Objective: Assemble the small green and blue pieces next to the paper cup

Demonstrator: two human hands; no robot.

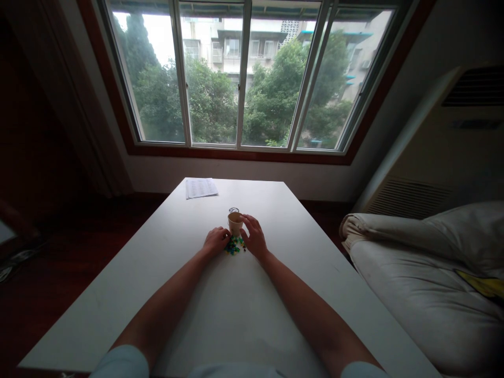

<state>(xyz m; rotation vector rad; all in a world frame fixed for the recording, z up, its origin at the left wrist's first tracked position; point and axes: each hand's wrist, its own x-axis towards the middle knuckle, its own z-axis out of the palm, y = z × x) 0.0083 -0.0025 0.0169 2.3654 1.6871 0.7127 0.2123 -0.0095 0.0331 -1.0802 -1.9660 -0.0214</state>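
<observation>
A small tan cup [235, 224] stands upright on the white table [236, 310], its mouth facing up. Just in front of it lies a loose pile of small green, yellow and dark bead-like pieces [233, 247]. My left hand [216, 240] rests at the left edge of the pile, fingers curled inward; whatever is between the fingertips is too small to make out. On the other side, my right hand [255, 236] has its fingers stretched out to the cup's right rim, thumb apart and lower, near the pieces. The cup's inside is mostly shadowed.
Behind the cup is a small thin-lined round thing [233, 209], too small to name. Printed papers [201, 188] lie at the table's far left corner. A pale padded seat [417, 283] is on the right, and a window [240, 79] is beyond the table.
</observation>
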